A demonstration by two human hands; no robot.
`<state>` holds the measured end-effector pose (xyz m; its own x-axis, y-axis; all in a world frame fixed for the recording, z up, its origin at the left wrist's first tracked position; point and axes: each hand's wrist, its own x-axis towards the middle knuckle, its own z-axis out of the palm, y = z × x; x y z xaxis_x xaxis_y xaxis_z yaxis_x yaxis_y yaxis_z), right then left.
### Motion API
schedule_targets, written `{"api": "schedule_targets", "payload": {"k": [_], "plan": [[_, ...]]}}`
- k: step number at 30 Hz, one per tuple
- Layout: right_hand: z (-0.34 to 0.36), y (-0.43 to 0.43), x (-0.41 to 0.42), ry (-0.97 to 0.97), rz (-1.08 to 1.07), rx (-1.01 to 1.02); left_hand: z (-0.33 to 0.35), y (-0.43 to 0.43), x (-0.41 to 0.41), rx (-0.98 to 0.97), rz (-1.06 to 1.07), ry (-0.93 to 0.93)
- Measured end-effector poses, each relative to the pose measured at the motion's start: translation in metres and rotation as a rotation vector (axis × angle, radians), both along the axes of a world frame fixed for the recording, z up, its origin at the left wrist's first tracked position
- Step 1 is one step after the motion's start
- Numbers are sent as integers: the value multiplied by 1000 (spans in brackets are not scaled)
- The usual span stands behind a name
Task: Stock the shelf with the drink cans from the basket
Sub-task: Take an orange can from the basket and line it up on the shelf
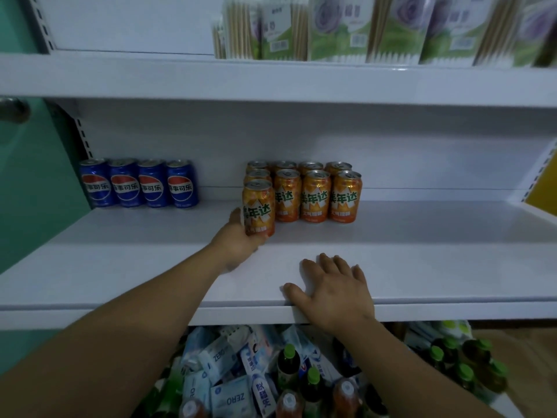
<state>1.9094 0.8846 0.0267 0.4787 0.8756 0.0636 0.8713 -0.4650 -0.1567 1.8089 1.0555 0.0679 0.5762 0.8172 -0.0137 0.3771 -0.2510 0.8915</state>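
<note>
Item: orange can, upright, long axis vertical, top up, label faced near; placed at the near left corner of the stocked orange block on the shelf. Its lower body is clasped by the left grip. The right grip is laid flat, fingers spread, on the shelf's near edge.

My one camera sits on my head, close to the middle shelf, facing forward and slightly down.
</note>
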Motion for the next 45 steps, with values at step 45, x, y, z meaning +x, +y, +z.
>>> {"api": "schedule_targets", "payload": {"k": [45], "plan": [[-101,-565,81,576,-1505,36,-200,-503,238,785,-1816,617]]}}
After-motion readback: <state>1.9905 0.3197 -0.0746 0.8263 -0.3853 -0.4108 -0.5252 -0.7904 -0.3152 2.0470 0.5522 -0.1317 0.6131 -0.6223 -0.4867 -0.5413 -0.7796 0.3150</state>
